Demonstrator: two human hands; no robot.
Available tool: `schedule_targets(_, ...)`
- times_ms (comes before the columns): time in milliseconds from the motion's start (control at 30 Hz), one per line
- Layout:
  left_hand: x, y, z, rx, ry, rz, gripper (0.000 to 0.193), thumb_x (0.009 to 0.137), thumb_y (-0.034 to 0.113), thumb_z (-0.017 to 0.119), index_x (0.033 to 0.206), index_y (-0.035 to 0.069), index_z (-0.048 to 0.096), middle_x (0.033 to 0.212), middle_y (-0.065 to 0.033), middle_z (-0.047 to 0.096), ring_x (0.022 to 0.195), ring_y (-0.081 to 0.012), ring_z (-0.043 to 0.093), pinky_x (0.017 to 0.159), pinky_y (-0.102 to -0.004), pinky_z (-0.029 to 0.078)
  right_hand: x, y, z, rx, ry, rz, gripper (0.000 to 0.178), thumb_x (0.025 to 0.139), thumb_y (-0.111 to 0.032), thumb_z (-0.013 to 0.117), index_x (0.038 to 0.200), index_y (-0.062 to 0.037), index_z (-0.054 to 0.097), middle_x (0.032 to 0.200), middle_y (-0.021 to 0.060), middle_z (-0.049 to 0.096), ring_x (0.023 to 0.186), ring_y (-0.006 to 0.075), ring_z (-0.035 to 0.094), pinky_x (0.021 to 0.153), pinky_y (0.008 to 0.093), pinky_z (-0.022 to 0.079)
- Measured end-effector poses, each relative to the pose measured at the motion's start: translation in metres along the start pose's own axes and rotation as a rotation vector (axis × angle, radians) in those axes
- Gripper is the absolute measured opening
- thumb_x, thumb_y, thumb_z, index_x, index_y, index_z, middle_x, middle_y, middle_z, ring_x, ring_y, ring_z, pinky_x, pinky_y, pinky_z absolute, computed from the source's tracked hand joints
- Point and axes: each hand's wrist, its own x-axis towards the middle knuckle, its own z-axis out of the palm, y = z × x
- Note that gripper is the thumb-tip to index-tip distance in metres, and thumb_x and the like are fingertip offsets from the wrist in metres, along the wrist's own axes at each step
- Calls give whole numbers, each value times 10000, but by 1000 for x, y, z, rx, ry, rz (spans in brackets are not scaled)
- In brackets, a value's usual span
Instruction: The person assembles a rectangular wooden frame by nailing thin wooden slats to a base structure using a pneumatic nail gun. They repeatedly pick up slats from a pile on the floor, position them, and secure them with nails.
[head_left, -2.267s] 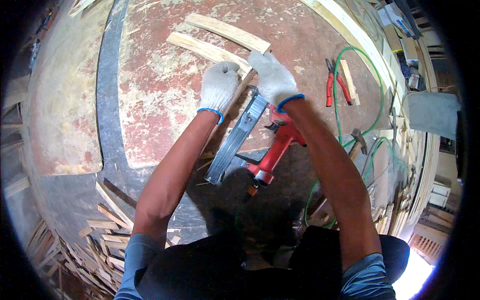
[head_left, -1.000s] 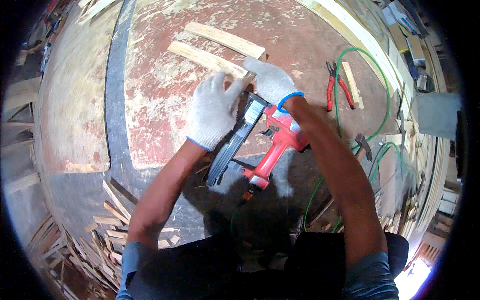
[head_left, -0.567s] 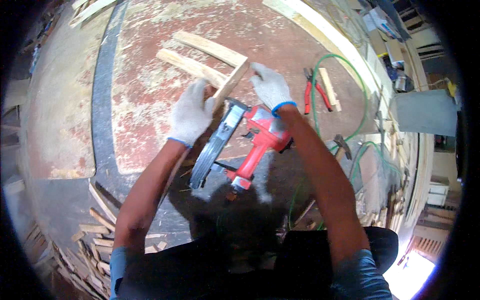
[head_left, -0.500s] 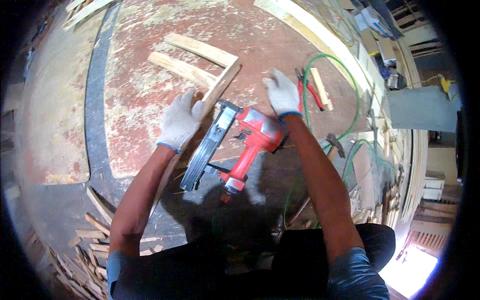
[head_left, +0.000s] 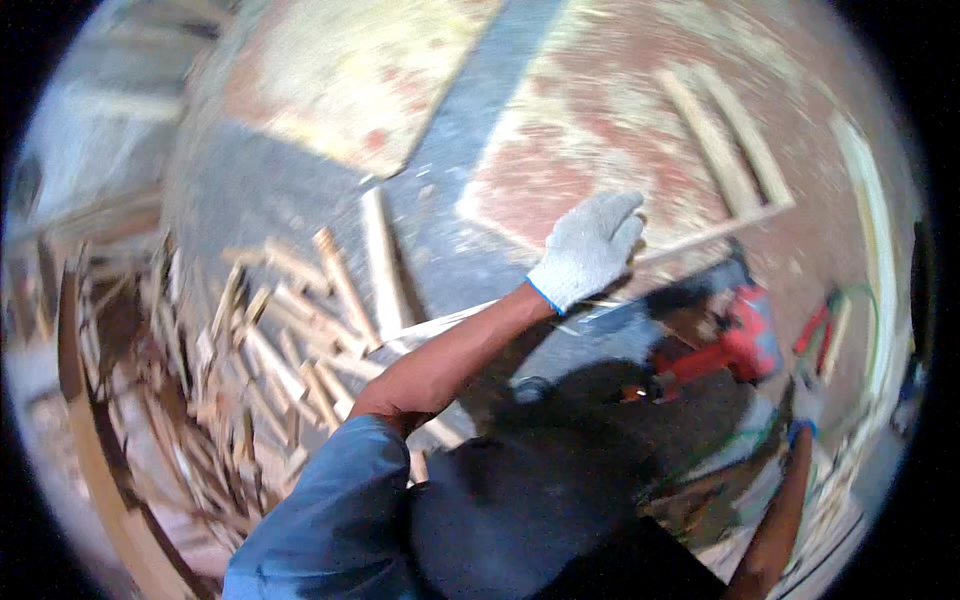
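Observation:
My left hand [head_left: 588,250], in a white glove with a blue cuff, is closed over a long wooden strip [head_left: 715,232], its fingers together and bent. Two wooden slats [head_left: 705,140] join the strip's far end and stretch away side by side. A red nail gun [head_left: 742,338] with a dark magazine lies to the right of this hand, below the strip. My gloved right hand [head_left: 806,402] is low at the right, near red-handled pliers [head_left: 815,330]. Blur and shadow hide its fingers, so what it holds cannot be made out.
Many wood offcuts [head_left: 290,340] are heaped at the left, beside a longer upright-looking piece [head_left: 382,260]. Worn red and cream boards [head_left: 350,80] cover the floor, split by a dark band [head_left: 480,90]. A pale plank [head_left: 870,230] and a green hose [head_left: 722,448] are at the right.
The view has swung left, bringing the offcut heap in and pushing the nail gun rightward. My left hand stays at the strip. My right hand has drawn back from beyond the nail gun.

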Motion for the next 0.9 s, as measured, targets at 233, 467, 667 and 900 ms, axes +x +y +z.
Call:
schedule_targets(233, -215, -103, -160, 187, 556, -537, 314, 956, 121, 632, 1240, -10, 665, 1166, -188, 699, 1121, -302, 662, 1000, -370, 497, 59, 19, -67, -154, -252, 29, 480, 965, -319, 645, 1272, 50, 638, 1155, 194, 696, 1098, 286, 629, 972, 397, 472)
schedule_targets(467, -473, -217, -224, 333, 554, -1263, 398, 935, 287, 521, 1152, 10, 709, 1134, -234, 707, 1079, -394, 663, 962, -434, 499, 69, -81, -28, -127, -265, -89, 550, 972, -331, 664, 1325, 83, 588, 1288, 210, 650, 1143, 283, 620, 1010, 396, 461)
schedule_targets(667, -463, -259, -234, 307, 593, -1276, 418, 915, 345, 538, 1043, -20, 699, 1000, -283, 691, 948, -419, 673, 848, -459, 500, 10, -132, -20, -174, -261, -160, 422, 1030, -268, 567, 1270, 73, 630, 1277, 200, 655, 1125, 268, 629, 990, 389, 473)
schedule_targets(900, -460, -331, -250, 51, 710, -1334, 523, 921, 402, 592, 1182, -38, 702, 929, -134, 710, 818, -223, 639, 762, -362, 491, 33, -99, -7, -93, -267, -119, 393, 1025, -246, 558, 1200, 95, 644, 1093, 185, 706, 1019, 239, 656, 923, 371, 490)
